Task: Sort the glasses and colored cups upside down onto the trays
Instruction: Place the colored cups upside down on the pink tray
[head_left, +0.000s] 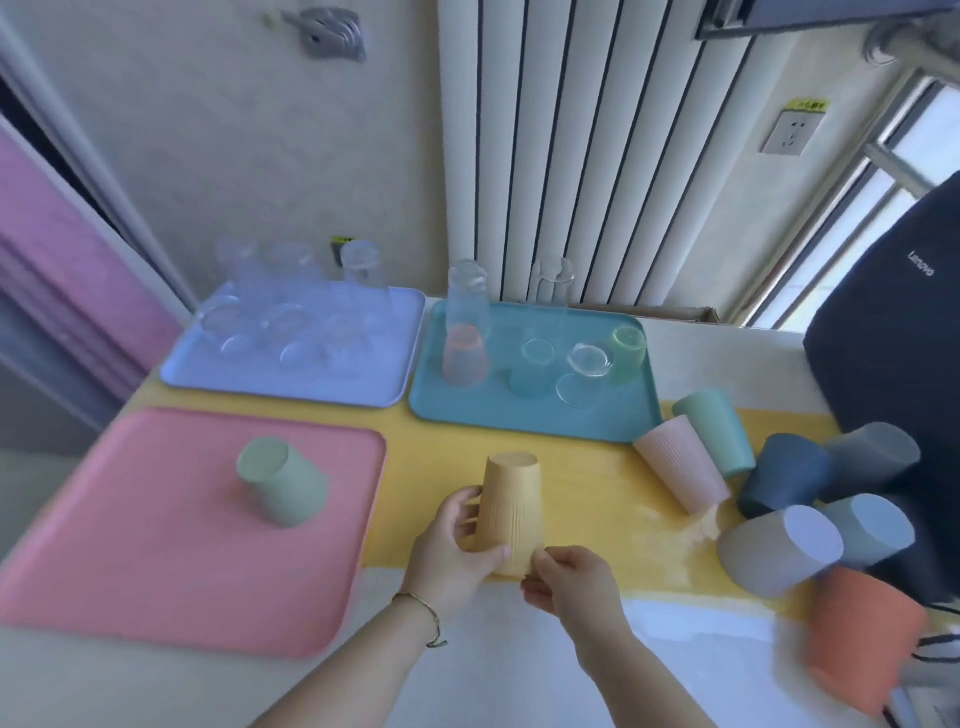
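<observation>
– Forearms come in from 6 o'clock, and both hands are on the yellow cup (511, 499). The left hand (457, 540) wraps its side with curled fingers, and the right hand (576, 582) pinches its lower rim at 5 o'clock.

– Where is the cup itself?

– Base up, over the yellow runner (587, 483), between the pink tray (130, 519) at 9 o'clock and a huddle of loose cups (779, 551) at 3 o'clock. The hands hide its mouth, so I cannot tell whether it rests on the cloth or is lifted.

– What might go wrong?

– My guess is it goes to the pink tray, where a sage-green cup (283, 483) already stands inverted. A hasty sweep to 9 o'clock could clip that one and topple it. The right pinch looks light too; if the left hand lets go first, the cup could slip.

– And the rest?

– On the teal tray (498, 421) at 12 o'clock a tall glass (467, 296) seems to sit over a pale pink cup (465, 356). A knock to that tray or the table (156, 691) could bring it down among the glasses beside it. The orange cup (862, 639) at 4 o'clock looks close to the table's edge, so a careless reach into the huddle may push it off.
</observation>
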